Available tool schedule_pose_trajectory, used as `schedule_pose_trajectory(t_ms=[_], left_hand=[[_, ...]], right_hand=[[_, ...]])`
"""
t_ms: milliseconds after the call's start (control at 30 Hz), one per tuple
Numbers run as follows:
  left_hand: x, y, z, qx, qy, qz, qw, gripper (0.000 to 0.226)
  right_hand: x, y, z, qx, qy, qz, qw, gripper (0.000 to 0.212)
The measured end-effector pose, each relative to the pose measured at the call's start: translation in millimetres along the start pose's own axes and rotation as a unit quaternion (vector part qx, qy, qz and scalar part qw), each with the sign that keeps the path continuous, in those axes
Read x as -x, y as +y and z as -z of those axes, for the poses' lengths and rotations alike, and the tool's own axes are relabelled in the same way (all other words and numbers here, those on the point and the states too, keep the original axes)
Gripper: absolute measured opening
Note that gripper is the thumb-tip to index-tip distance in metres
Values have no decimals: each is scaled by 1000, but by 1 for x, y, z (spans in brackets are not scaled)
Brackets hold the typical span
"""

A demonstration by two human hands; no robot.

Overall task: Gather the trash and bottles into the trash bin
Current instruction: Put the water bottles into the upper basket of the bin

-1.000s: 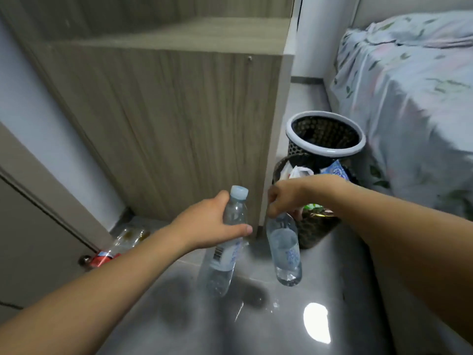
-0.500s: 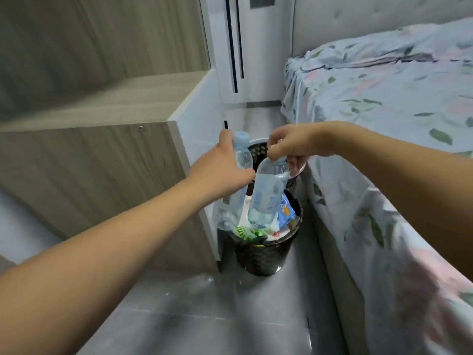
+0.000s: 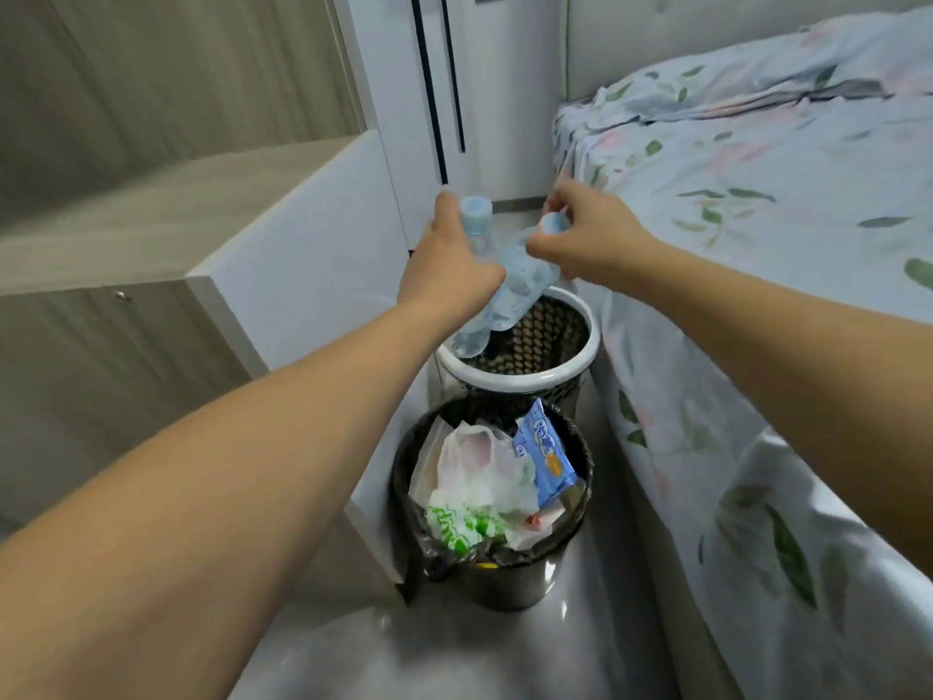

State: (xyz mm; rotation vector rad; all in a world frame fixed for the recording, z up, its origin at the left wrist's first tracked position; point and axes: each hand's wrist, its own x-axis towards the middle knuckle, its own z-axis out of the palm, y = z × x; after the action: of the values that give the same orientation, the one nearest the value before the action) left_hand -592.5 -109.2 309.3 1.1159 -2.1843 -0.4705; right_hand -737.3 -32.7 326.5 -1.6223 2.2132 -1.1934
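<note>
Wooden cabinet at left. Left hand wrapped round upright clear bottle, base over white-rimmed bin. Right hand pinching neck of tilted second bottle above same bin. Full black-lined bin nearer camera. Bed at right.

two bottles, two bins, one bed

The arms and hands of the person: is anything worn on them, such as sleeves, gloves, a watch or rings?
No. Both forearms are bare as far as the view shows, with no sleeves. The left hand and right hand wear no gloves, and no watch, bracelet or ring is visible.
</note>
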Motion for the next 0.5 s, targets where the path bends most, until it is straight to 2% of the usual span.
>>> schedule_pose_trajectory(t_ms=[100,267,400,500], left_hand=[[-33,-10,-24,37,7,12,999,62],[-79,-31,-62,94,1,42,995,52],[-99,-56,-95,112,-20,74,991,50],[-107,-77,-121,36,-24,108,993,45]], right_hand=[[-28,26,-12,24,30,-9,999,39],[-71,68,-32,57,17,-27,998,41],[-92,94,-55,82,-34,-46,995,40],[-106,116,-71,117,-89,-43,988,37]])
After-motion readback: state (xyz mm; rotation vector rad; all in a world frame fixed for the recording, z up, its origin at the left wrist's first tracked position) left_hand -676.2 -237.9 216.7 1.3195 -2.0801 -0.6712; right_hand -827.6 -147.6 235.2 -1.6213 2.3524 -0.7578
